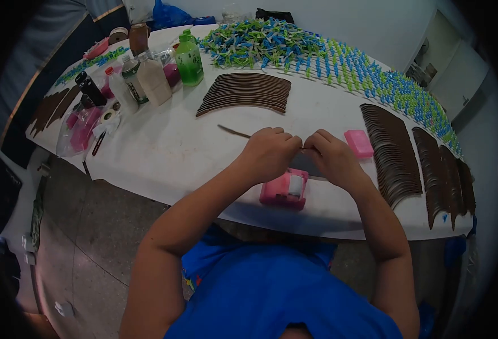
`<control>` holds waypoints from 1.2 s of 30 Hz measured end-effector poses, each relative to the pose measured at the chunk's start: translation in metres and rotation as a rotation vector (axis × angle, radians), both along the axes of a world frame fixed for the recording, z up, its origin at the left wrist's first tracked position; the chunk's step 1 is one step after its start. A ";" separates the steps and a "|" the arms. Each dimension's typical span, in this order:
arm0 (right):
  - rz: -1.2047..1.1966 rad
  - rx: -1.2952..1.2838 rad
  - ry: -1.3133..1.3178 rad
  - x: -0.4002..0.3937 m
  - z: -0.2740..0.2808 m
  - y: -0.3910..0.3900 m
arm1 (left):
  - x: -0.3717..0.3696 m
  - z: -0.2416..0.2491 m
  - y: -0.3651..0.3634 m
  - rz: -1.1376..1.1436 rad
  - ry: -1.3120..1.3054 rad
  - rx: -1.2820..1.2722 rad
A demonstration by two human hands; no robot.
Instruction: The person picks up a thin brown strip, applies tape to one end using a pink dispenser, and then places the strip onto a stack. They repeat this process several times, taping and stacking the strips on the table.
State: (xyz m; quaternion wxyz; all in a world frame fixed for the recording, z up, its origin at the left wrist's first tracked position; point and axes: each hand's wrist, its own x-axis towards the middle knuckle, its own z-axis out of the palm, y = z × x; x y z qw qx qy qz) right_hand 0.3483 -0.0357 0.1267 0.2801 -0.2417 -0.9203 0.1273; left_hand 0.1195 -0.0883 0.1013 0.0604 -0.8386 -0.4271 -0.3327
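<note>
The left hand [273,150] grasps a thin brown strip [233,131], covering its middle; one end pokes out left. The right hand [331,155] curls close by, at the strip's right end; whether it grips is too small to tell. A dark patch [312,167] under it is unclear. Nearer sits a pink tape dispenser [274,192]; far off, blue-and-green clips [260,45] blur together.

Thin brown strip [234,131] (largely hidden), aslant, hand-held, free end to the left
</note>
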 end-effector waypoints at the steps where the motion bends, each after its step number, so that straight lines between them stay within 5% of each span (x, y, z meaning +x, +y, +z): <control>1: 0.004 -0.013 0.034 0.003 0.001 -0.006 | -0.002 0.002 -0.003 0.015 0.037 -0.040; 8: -0.088 -0.142 -0.005 0.043 -0.015 -0.019 | -0.024 0.024 -0.031 0.079 0.144 -0.119; 22: 0.110 -0.266 0.056 0.008 -0.051 -0.026 | 0.008 0.066 -0.028 -0.036 0.649 -0.130; 36: 0.088 -0.251 0.083 0.008 -0.062 -0.027 | 0.004 0.060 -0.030 -0.037 0.589 -0.123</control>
